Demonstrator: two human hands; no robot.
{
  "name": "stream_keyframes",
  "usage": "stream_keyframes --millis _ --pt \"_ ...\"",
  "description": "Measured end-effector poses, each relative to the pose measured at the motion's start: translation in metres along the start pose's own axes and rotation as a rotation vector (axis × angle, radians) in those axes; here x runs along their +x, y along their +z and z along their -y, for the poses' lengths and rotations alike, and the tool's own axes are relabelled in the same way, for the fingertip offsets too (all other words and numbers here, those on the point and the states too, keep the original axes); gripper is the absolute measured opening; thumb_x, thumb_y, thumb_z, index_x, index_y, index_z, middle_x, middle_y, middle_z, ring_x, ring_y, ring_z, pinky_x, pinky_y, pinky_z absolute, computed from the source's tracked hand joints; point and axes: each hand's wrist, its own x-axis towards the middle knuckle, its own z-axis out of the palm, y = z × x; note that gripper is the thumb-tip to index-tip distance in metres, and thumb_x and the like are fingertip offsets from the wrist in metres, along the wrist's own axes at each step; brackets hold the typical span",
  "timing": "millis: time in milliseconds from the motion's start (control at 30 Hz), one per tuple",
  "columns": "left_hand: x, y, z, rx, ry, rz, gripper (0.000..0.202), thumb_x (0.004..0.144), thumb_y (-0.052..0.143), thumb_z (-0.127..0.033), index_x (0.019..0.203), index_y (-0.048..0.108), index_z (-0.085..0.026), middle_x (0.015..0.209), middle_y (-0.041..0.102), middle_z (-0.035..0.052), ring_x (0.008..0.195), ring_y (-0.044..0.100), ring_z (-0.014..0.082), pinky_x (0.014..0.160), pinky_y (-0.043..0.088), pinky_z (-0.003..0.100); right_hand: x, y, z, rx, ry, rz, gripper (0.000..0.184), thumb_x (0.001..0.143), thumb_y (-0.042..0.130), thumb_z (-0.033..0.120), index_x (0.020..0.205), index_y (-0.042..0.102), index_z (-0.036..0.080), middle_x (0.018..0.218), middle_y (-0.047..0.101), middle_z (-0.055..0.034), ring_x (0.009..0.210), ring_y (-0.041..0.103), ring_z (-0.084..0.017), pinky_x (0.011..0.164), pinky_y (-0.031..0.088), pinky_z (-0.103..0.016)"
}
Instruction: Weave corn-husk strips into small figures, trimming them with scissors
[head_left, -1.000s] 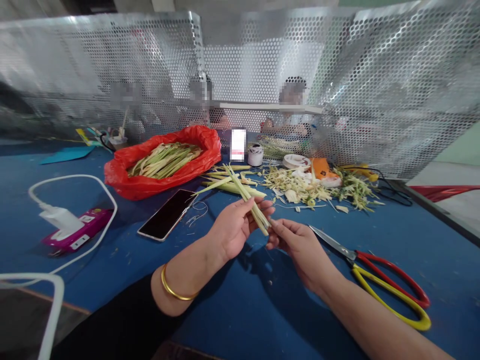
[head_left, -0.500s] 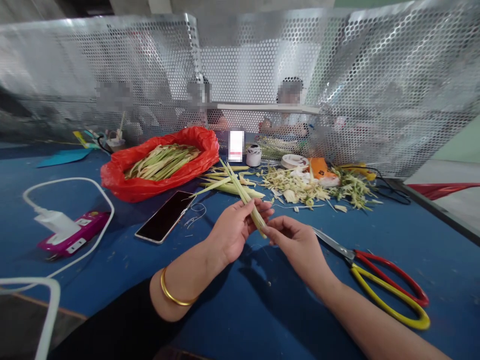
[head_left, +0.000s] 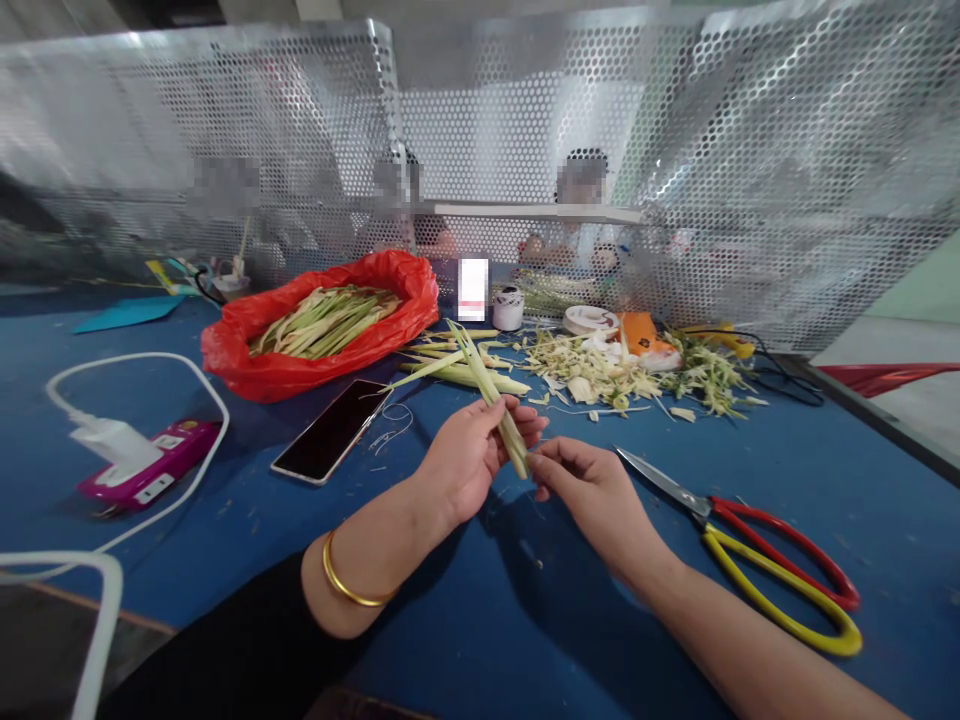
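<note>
A pale green bundle of flat plant stalks (head_left: 490, 388) slants across my left hand (head_left: 469, 455), its split tips pointing away from me. The left thumb presses it against the curled fingers, and a gold bangle circles that wrist. At the bundle's near end, the thumb and fingers of my right hand (head_left: 589, 495) pinch its right edge; whether a fine thread is also between them I cannot tell. Large scissors (head_left: 701, 510) with one red and one yellow handle lie right of my right hand. Beyond my hands are loose stalks (head_left: 469, 375) on the blue table.
A red plastic bag (head_left: 247, 370) of stalks stands back left, with a dark-screened phone (head_left: 330, 435) before it. A purple power strip (head_left: 161, 465) with a white cable lies left. Plant scraps (head_left: 600, 375), a tape roll (head_left: 591, 320) and a small jar (head_left: 508, 309) are near the perforated metal screen (head_left: 480, 120); people sit behind.
The stalk bundle has turned slightly in my left hand, its far tips shifting a little right. My right fingertips have slid slightly at its near end. Otherwise the scene is the same.
</note>
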Motion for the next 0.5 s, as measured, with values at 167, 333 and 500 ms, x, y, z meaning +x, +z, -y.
stream_keyframes --millis 167,333,500 --pt "-0.0018 0.0016 0.0011 0.034 0.033 -0.013 0.019 0.092 0.043 -0.010 0.080 0.057 -0.013 0.072 0.069 0.0061 0.072 0.070 0.0170 0.073 0.055 0.029 0.0015 0.0027 -0.0081 0.014 0.009 0.071 0.038 0.086 0.054 0.047 0.066 0.062 0.017 0.062 0.061 -0.0012 0.057 0.057 -0.015 0.059 0.043 -0.027" --pt "-0.0027 0.0015 0.0046 0.036 0.035 0.031 0.017 0.092 0.043 -0.010 0.082 0.056 -0.013 0.073 0.069 0.0063 0.075 0.070 0.0164 0.077 0.055 0.029 0.0007 0.0079 -0.0081 0.122 0.136 0.101 0.038 0.075 0.064 0.052 0.065 0.064 0.016 0.059 0.060 0.0002 0.051 0.056 -0.013 0.053 0.045 -0.025" --pt "-0.0031 0.0018 0.0022 0.007 0.020 0.041 0.016 0.092 0.044 -0.012 0.084 0.057 -0.013 0.077 0.068 0.0072 0.075 0.069 0.0165 0.076 0.055 0.030 -0.0006 0.0080 -0.0002 0.172 0.161 0.104 0.039 0.071 0.066 0.053 0.062 0.066 0.015 0.056 0.059 0.0001 0.049 0.054 -0.011 0.052 0.045 -0.024"
